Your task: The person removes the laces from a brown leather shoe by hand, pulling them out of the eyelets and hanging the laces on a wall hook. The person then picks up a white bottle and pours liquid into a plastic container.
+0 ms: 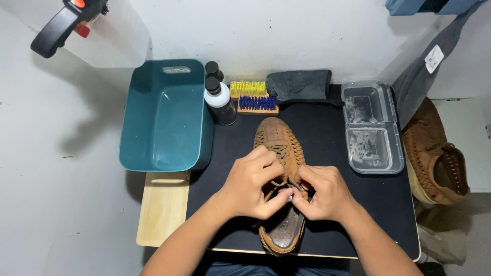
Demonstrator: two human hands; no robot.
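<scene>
Two brown shoes (280, 153) (434, 158); two brushes (253, 97); two bottles (220, 99); one teal basin (163, 117); one clear tray (371, 128); one grey cloth (299, 86).

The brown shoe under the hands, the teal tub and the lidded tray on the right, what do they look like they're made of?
Brown shoe: probably woven leather or a look-alike, matte, with a visible basket weave. Teal tub: moulded plastic with a smooth, slightly glossy wall. Lidded tray: thin clear plastic, see-through and cloudy with residue.

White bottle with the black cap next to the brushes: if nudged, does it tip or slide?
The bottle is tall and narrow, so it probably tips rather than slides. Its round body would likely roll once down. The tub and brushes stand close beside it and may stop it.
</scene>
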